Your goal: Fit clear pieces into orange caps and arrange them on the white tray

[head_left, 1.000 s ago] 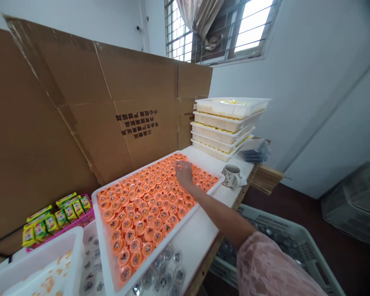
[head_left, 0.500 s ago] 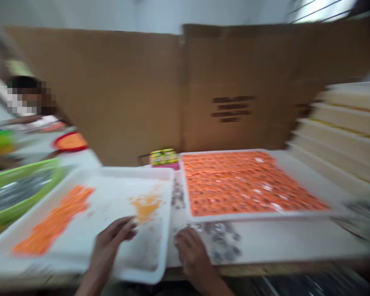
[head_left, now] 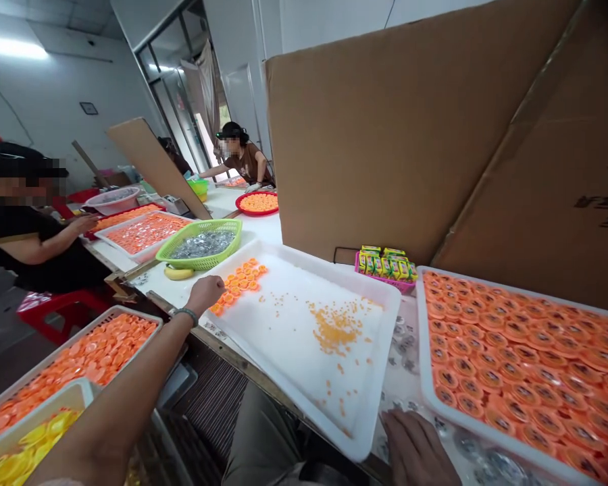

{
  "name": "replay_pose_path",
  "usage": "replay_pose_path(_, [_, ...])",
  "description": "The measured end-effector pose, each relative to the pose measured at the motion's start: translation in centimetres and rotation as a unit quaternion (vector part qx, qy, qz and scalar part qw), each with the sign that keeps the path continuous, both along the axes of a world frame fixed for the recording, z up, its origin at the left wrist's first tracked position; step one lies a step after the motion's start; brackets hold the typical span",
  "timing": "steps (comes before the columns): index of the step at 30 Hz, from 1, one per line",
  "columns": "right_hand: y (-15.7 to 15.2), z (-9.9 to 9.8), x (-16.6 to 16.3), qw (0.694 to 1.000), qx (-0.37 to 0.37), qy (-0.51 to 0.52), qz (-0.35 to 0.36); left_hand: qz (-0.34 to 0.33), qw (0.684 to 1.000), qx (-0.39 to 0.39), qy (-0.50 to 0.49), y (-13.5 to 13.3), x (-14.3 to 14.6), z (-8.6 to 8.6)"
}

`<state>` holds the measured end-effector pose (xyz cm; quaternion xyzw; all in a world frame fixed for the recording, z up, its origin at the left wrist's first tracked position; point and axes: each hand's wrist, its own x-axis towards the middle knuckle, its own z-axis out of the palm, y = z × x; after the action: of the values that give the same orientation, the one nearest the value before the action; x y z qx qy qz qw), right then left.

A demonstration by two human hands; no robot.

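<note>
My left hand (head_left: 206,295), with a band on the wrist, reaches to the left end of a white tray (head_left: 278,398), beside a group of orange round caps (head_left: 243,282). Its fingers are curled closed, and what they hold, if anything, is hidden. Farther right in the same tray lies a scatter of small orange-yellow bits (head_left: 334,327). My right hand (head_left: 418,447) lies on the table with fingers stretched out, between that tray and a second white tray (head_left: 425,358) packed with orange round pieces with dark centres. Clear round pieces (head_left: 496,466) lie near its fingers.
A green basket (head_left: 233,236) of clear pieces and a banana (head_left: 178,273) are beyond my left hand. At lower left are bins of orange caps (head_left: 91,354) and yellow pieces (head_left: 45,432). A pink basket (head_left: 408,286) stands before cardboard (head_left: 375,155). Co-workers (head_left: 25,229) work at left.
The view has swung to the left. My left hand has gone from mid-tray to the orange caps at its left end. My right hand's curled fingers now lie stretched out on the table.
</note>
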<state>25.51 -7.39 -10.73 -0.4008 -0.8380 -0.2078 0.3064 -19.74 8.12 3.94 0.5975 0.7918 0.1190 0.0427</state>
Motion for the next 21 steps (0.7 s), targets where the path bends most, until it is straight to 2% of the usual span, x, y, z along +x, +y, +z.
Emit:
replay_pose_path(3, [-0.2, 0.5, -0.2, 1.000, -0.002, -0.014, 0.005, -0.027, 0.993, -0.085, 0.071, 1.6, -2.2, -1.6])
replay_pose_path(6, [-0.5, 0.7, -0.5, 1.000, -0.015, 0.005, -0.004, -0.049, 0.982, -0.144, 0.115, 2.4, -2.4, -3.2])
replay_pose_path(9, [-0.8, 0.6, -0.8, 0.998, -0.040, 0.038, -0.019, -0.063, 0.972, -0.177, 0.142, 2.5, -2.0, -4.0])
replay_pose_path(16, [-1.2, 0.8, -1.1, 0.990, -0.110, 0.070, -0.044, -0.107, 0.964, -0.183, 0.162, 1.9, -1.1, -4.5])
replay_pose_path(21, [-1.5, 1.0, -1.2, 0.986, -0.117, 0.104, -0.060, -0.124, 0.967, -0.163, 0.154, 2.6, -0.5, -5.2])
